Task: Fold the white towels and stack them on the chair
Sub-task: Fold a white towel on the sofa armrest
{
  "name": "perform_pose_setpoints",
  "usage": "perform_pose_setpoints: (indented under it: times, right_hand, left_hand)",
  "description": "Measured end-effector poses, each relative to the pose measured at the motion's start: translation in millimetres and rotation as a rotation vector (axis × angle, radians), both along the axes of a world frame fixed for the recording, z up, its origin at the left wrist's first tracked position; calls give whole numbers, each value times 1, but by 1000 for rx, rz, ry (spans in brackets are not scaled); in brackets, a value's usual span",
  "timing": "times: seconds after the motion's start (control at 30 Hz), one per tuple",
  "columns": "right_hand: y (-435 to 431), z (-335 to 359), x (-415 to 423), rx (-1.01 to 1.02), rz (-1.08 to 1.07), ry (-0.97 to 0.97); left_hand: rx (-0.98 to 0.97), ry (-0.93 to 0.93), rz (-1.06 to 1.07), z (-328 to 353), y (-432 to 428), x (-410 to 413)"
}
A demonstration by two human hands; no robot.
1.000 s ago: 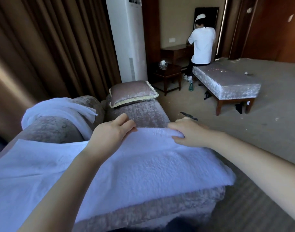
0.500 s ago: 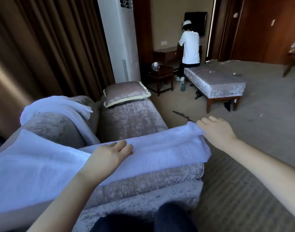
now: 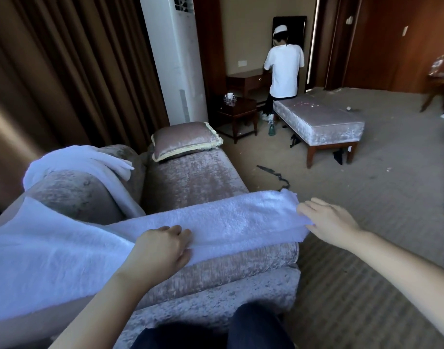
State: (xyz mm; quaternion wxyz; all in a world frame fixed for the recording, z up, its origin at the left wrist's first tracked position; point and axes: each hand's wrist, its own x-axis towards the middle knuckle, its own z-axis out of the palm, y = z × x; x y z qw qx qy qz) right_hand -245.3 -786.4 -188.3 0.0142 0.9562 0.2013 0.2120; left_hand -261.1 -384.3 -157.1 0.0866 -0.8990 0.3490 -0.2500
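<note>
Fluffy towel [image 3: 228, 222] now a narrower strip on velvety chair [image 3: 203, 180], left hand [image 3: 163, 248] pinching its edge, right hand [image 3: 329, 222] grip hidden.

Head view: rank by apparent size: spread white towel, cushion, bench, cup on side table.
1. white towel, largest, though nearness to the camera inflates it
2. bench
3. cushion, somewhat smaller than the bench
4. cup, tiny

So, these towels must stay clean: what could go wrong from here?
The towel juts past the chair seat by the right hand; that end might drop onto the littered carpet. The left hand grips only its front edge, so the fold could skew. The second towel on the armrest may slide off.
</note>
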Motion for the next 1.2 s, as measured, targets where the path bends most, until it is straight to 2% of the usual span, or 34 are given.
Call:
perform_pose_setpoints:
  times: [0.07,0.17,0.3,0.5,0.6,0.73,0.9,1.1,1.13,1.2]
  right_hand:
    - [-7,0,8,205,-97,93]
    - [-14,-1,29,395,-90,120]
    - [-14,7,60,342,-9,295]
    - [-14,7,88,298,167,312]
    - [-17,3,87,383,170,277]
    - [-19,7,85,626,181,335]
    - [-27,7,86,671,33,277]
    - [-37,-3,71,550,-34,284]
    - [-34,-4,69,572,-62,278]
    - [-27,-4,66,749,-117,312]
  left_hand:
    - [-30,-2,-43,6,-9,4]
    - [-72,4,-114,8,-31,13]
    - [-101,27,-166,9,-57,25]
    - [-146,39,-142,12,-67,47]
    - [-142,53,-116,7,-69,50]
    - [-156,71,-94,5,-70,55]
    - [-162,75,-91,5,-70,61]
    - [-157,79,-157,5,-70,54]
    - [-163,85,-182,6,-71,52]
    - [-164,98,-232,6,-75,46]
